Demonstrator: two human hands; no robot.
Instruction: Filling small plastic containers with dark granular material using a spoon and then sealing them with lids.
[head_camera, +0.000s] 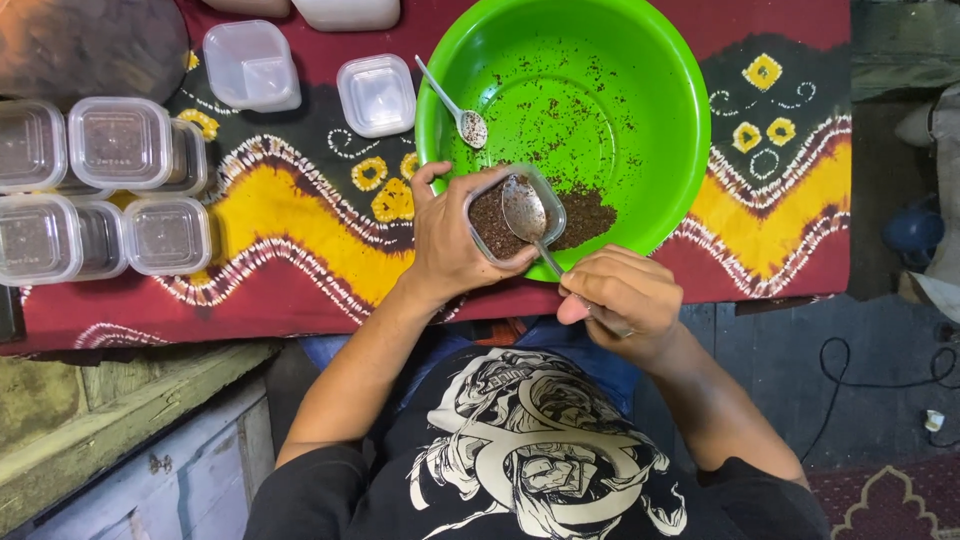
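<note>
Nearest, right hand (622, 300) closed on the handle of a metal spoon (527, 215), grip clamped tight, bowl of the spoon resting face-down on the fill. Just beyond, left hand (452, 240) wrapped around a small clear square plastic tub (512, 215), fingers clamped on its sides, held over the near rim of a large round bright-green plastic basin (660, 130). Tub already heaped with dark brown granular stuff; likely close to full, only levelling left. Under and beside the tub, a small heap of the same brown granules (590, 212) on the basin floor, with scattered specks across the rest: most of the supply apparently used up.

Further in, a second metal spoon (458, 108) leaning on the basin's left rim, untouched. So two spoons, one basin.

On the patterned red, yellow and black cloth over the counter (300, 215), two clear square lids or empty tubs (375, 95) beside the basin, hard to tell which. Far left, a cluster of closed, filled clear tubs (120, 140), about six visible, some stacked and partly cut off.
</note>
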